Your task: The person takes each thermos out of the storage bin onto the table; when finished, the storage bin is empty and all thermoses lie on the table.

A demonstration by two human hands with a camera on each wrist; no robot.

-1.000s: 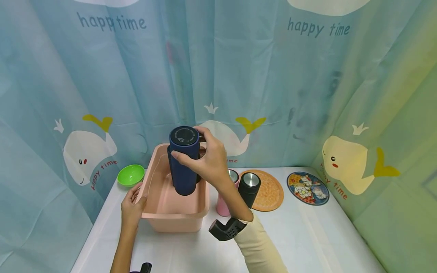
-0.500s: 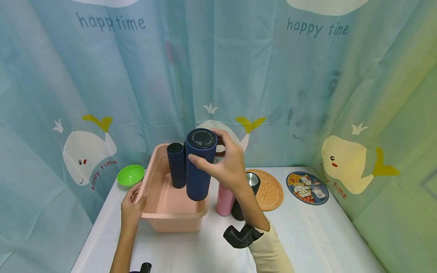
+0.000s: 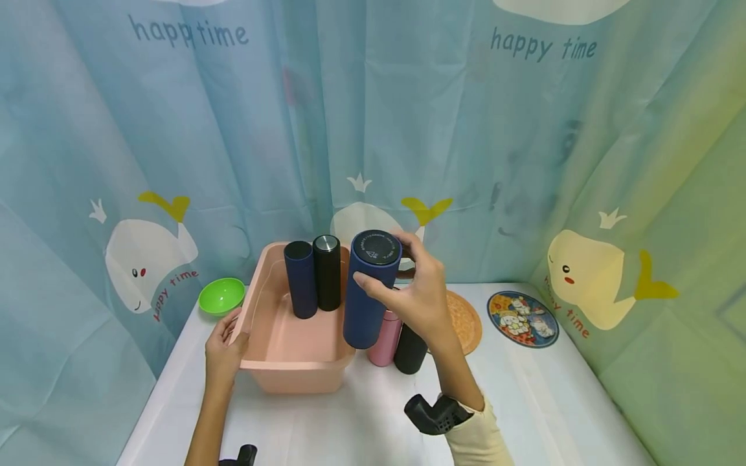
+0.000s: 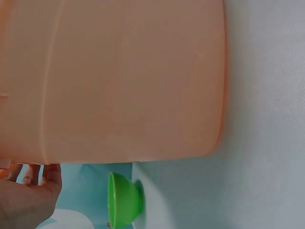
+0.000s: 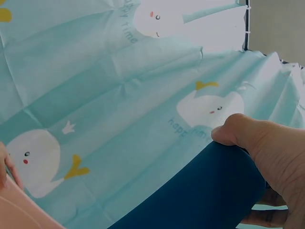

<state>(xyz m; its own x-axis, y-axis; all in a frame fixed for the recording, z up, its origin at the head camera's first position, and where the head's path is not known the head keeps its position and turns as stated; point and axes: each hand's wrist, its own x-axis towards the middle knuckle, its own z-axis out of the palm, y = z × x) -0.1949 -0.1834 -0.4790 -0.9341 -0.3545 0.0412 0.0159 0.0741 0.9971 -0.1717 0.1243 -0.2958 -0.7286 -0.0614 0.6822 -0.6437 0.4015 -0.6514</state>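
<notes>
My right hand (image 3: 416,288) grips a large blue thermos bottle (image 3: 367,304) near its upper end, thumb on the near side. A black round end with fine print faces up. The bottle hangs over the right rim of a pink plastic basin (image 3: 285,366). My left hand (image 3: 224,346) holds the basin's left rim; in the left wrist view its fingers curl at the basin's edge (image 4: 133,86). Inside the basin stand a slim dark blue bottle (image 3: 302,285) and a black bottle with a silver top (image 3: 328,278), side by side at the back.
Right of the basin, a pink bottle (image 3: 385,340) and a black bottle (image 3: 410,349) stand on the white table, partly hidden. Behind them lies a round waffle-patterned mat (image 3: 466,323). A round cartoon mat (image 3: 522,319) lies farther right. A green bowl (image 3: 221,296) sits at the back left.
My right hand has carried the blue thermos bottle rightward, from above the basin's middle to its right rim. The two bottles in the basin now show fully. My left hand stays on the rim.
</notes>
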